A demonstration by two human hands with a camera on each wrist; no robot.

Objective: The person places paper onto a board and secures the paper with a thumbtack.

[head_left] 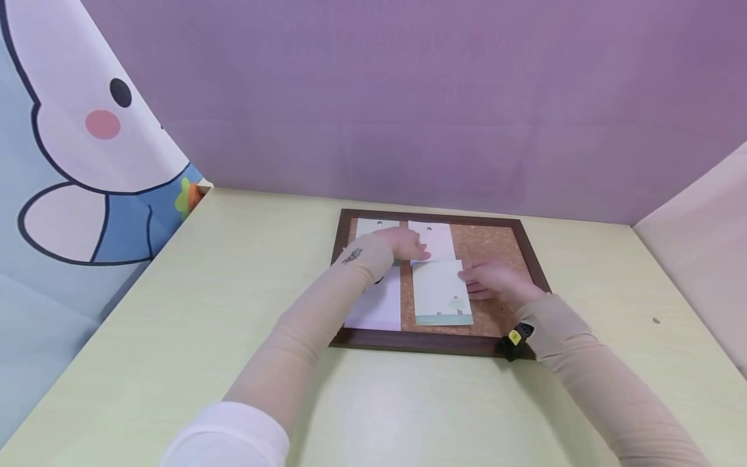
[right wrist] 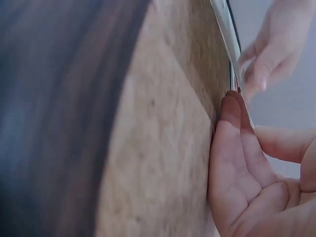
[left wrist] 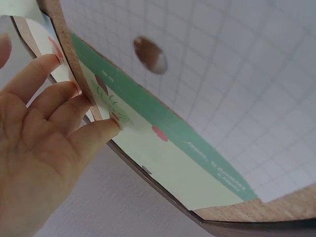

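Note:
My right hand (head_left: 496,279) pinches the right edge of a pale note sheet (head_left: 440,292) with a green lower band, between thumb and fingers. The sheet lies over the lower middle of a cork board (head_left: 487,243) in a dark brown frame. By the sheet's top edge, my left hand (head_left: 408,245) reaches across; its fingertips (left wrist: 111,129) touch papers on the board. Behind it is a pinkish sheet (head_left: 439,243) with a round metal tack. Another tacked sheet (head_left: 364,226) is at upper left, partly hidden by the left hand. A lilac sheet (head_left: 379,310) sits below that.
The board lies on a pale wooden table (head_left: 233,259). A small dark round object (head_left: 656,320) rests on the table at right. Behind stands a purple backdrop (head_left: 408,117), with a cartoon-printed cloth (head_left: 70,149) at left.

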